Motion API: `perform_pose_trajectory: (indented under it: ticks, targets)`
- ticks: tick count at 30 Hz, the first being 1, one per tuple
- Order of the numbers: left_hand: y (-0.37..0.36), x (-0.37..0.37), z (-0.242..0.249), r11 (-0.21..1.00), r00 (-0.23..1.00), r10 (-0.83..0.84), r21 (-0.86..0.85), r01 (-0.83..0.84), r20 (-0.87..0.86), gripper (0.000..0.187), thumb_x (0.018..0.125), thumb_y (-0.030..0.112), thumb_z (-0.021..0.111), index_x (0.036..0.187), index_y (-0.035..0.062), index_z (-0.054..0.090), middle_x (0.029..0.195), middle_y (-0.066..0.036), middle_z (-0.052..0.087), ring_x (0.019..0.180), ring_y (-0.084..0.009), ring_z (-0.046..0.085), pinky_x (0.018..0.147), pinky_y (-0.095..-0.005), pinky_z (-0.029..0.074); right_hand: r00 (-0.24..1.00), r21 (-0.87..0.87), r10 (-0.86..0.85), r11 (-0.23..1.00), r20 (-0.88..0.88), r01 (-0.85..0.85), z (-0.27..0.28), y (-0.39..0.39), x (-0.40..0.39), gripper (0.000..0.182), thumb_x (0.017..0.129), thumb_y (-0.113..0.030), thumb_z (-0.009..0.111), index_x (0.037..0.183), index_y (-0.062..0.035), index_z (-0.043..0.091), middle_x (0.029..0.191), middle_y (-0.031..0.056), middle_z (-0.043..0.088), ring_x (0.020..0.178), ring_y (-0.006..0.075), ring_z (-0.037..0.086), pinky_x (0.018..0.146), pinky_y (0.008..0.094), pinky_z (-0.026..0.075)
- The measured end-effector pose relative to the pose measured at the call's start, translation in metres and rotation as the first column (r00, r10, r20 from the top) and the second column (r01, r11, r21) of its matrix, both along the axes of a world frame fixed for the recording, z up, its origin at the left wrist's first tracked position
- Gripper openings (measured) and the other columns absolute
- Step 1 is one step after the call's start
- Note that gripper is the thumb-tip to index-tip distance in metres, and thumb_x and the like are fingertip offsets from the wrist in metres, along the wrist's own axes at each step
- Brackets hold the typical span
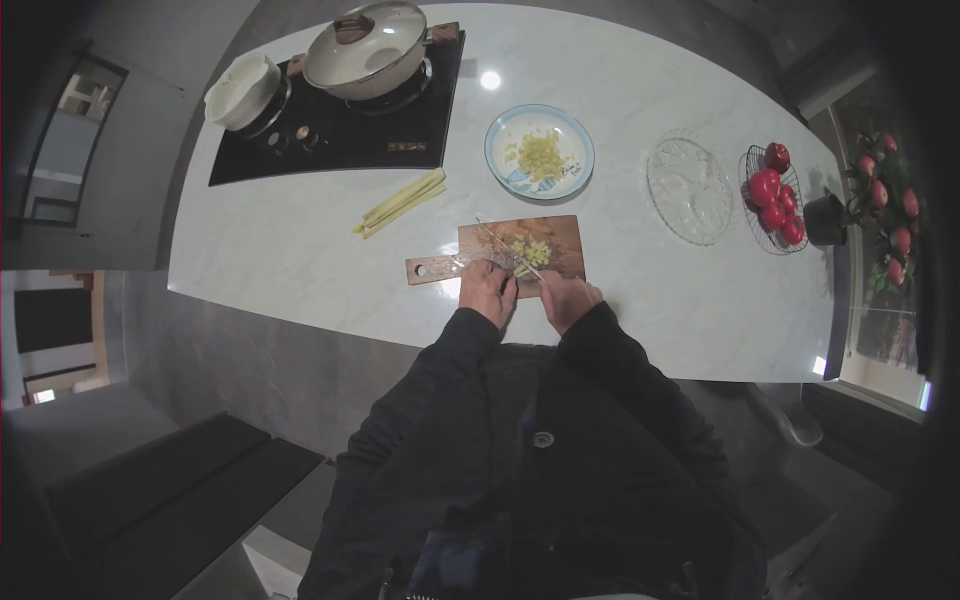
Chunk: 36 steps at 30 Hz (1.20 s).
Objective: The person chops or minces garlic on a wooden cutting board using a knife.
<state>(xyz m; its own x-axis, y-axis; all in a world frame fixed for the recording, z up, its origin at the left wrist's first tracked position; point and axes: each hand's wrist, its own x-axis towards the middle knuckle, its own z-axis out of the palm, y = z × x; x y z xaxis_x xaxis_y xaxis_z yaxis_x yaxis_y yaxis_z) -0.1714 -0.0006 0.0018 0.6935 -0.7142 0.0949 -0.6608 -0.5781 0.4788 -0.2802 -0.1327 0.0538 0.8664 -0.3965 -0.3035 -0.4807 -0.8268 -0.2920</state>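
Observation:
A wooden cutting board (470, 235) with a holed handle lies at the counter's near edge. My right hand (572, 301) is closed round the handle of a knife (505, 246), whose thin blade slants up and left across the board. Small pale yellow-green chopped pieces (537, 250) lie beside the blade. On the board, left of the knife, my left hand (486, 290) is curled with its fingers pressed down close to the blade. Whatever sits under those fingers is hidden.
Beyond the board stands a blue-rimmed plate (494, 129) with more chopped pieces. Several yellow-green stalks (400, 203) lie to the left. A lidded pan (366, 60) and a white pot (243, 92) occupy the black stove (350, 150). Rightward are a clear glass plate (689, 187) and a wire basket of red fruit (767, 188).

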Motion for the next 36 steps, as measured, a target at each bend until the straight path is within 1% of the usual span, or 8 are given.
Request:
perform_pose_trajectory:
  ticks: [3, 6, 9, 15, 18, 21, 30, 36]
  targets:
    - [0.001, -0.002, -0.004, 0.999, 1.000, 0.003, -0.040, -0.003, 0.007, 0.021, 0.089, 0.022, 0.066, 0.091, 0.0028, 0.074, 0.089, -0.015, 0.064, 0.087, -0.0273, 0.058, 0.079, -0.0393, 0.050, 0.993, 0.052, -0.050, 0.997, -0.108, 0.056, 0.013, 0.000, -0.009, 0.016, 0.097, -0.021, 0.050, 0.111, -0.0126, 0.052, 0.085, 0.0170, 0.069, 0.078, 0.0432, 0.065, 0.074, 0.0512, 0.051]
    - [0.001, -0.002, -0.002, 1.000, 1.000, -0.010, -0.012, 0.010, -0.002, 0.021, 0.089, 0.022, 0.066, 0.095, 0.0031, 0.074, 0.095, -0.014, 0.066, 0.092, -0.0266, 0.060, 0.084, -0.0398, 0.050, 0.994, 0.108, -0.016, 0.994, -0.108, 0.027, 0.018, -0.003, -0.019, 0.019, 0.099, -0.027, 0.038, 0.103, -0.0105, 0.046, 0.081, 0.0190, 0.067, 0.074, 0.0488, 0.061, 0.063, 0.0562, 0.047]
    - [0.001, -0.001, -0.005, 0.996, 0.998, -0.026, -0.084, 0.031, 0.055, 0.017, 0.087, 0.018, 0.068, 0.089, 0.0022, 0.074, 0.087, -0.015, 0.063, 0.085, -0.0274, 0.058, 0.075, -0.0398, 0.050, 0.994, 0.074, -0.025, 0.997, -0.110, 0.034, 0.006, 0.002, -0.016, 0.017, 0.097, -0.023, 0.042, 0.101, -0.0073, 0.047, 0.079, 0.0188, 0.067, 0.074, 0.0498, 0.061, 0.062, 0.0569, 0.047]
    - [0.002, 0.002, -0.008, 0.990, 0.996, -0.038, -0.130, 0.048, 0.080, 0.016, 0.086, 0.016, 0.066, 0.084, 0.0015, 0.072, 0.080, -0.015, 0.058, 0.080, -0.0294, 0.056, 0.073, -0.0408, 0.048, 0.981, -0.069, 0.023, 0.998, 0.192, -0.010, -0.011, 0.006, -0.003, 0.014, 0.091, -0.020, 0.056, 0.103, -0.0124, 0.060, 0.066, 0.0154, 0.064, 0.059, 0.0422, 0.061, 0.053, 0.0522, 0.049]
    - [0.002, -0.001, -0.009, 0.993, 0.997, -0.030, -0.110, 0.038, 0.077, 0.017, 0.087, 0.017, 0.066, 0.085, 0.0018, 0.073, 0.082, -0.015, 0.061, 0.081, -0.0284, 0.056, 0.073, -0.0400, 0.048, 0.993, 0.007, 0.037, 0.999, 0.115, -0.038, 0.005, 0.006, -0.005, 0.020, 0.095, -0.020, 0.052, 0.113, -0.0120, 0.057, 0.073, 0.0168, 0.066, 0.065, 0.0433, 0.062, 0.060, 0.0520, 0.051]
    - [0.003, 0.000, -0.011, 0.989, 0.995, -0.039, -0.139, 0.052, 0.094, 0.017, 0.087, 0.017, 0.065, 0.084, 0.0019, 0.072, 0.081, -0.016, 0.060, 0.081, -0.0304, 0.055, 0.073, -0.0415, 0.047, 0.994, 0.035, 0.048, 0.998, 0.096, -0.051, 0.001, 0.010, -0.008, 0.015, 0.095, -0.015, 0.048, 0.106, -0.0058, 0.051, 0.072, 0.0190, 0.065, 0.065, 0.0471, 0.061, 0.061, 0.0553, 0.049]
    - [0.002, -0.002, -0.008, 0.996, 0.999, -0.005, -0.092, 0.010, 0.054, 0.016, 0.087, 0.018, 0.068, 0.088, 0.0026, 0.075, 0.088, -0.014, 0.064, 0.088, -0.0280, 0.057, 0.077, -0.0392, 0.048, 0.965, -0.080, 0.074, 0.995, 0.251, -0.055, -0.006, 0.014, -0.005, 0.016, 0.091, -0.013, 0.062, 0.105, -0.0067, 0.059, 0.065, 0.0137, 0.064, 0.054, 0.0380, 0.061, 0.052, 0.0462, 0.054]
    - [0.004, 0.001, -0.013, 0.977, 0.993, -0.061, -0.196, 0.080, 0.097, 0.014, 0.085, 0.012, 0.064, 0.078, 0.0018, 0.070, 0.081, -0.015, 0.059, 0.080, -0.0300, 0.054, 0.073, -0.0414, 0.044, 0.993, -0.012, 0.014, 1.000, 0.118, -0.013, -0.009, 0.017, 0.004, 0.018, 0.095, -0.019, 0.051, 0.107, -0.0081, 0.059, 0.071, 0.0151, 0.066, 0.064, 0.0419, 0.063, 0.053, 0.0510, 0.048]
